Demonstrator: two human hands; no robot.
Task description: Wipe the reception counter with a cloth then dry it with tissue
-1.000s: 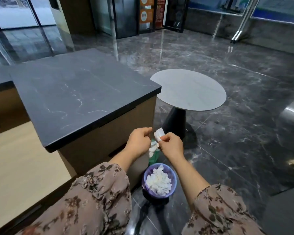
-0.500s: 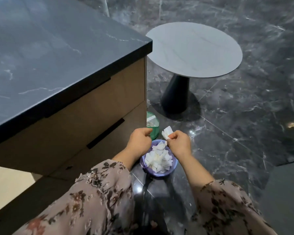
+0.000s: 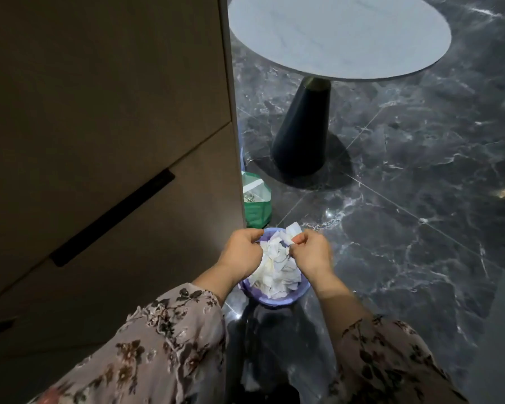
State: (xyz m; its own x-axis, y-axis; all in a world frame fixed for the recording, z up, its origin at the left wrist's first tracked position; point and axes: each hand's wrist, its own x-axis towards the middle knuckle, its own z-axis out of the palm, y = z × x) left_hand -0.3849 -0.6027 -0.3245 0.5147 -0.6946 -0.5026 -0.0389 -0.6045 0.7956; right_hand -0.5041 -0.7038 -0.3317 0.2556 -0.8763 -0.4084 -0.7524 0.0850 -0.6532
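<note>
Your right grip [image 3: 311, 252] pinches a tissue [image 3: 291, 231] between thumb and fingertips. Your left grip [image 3: 241, 252] is curled tight, with nothing visible in it. Just below both is a bin [image 3: 274, 300] full of tissues. Beyond stands a green pack [image 3: 257, 199], print unreadable, then a round table [image 3: 338, 36].

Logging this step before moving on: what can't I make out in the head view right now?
Head view only.
Countertop: cut off by the top edge; only the counter side shows.
Left hand grip: curled fingers face away, contents hidden.
Green bag: partly behind the counter corner.
Purple bin interior: covered by crumpled tissues.
</note>
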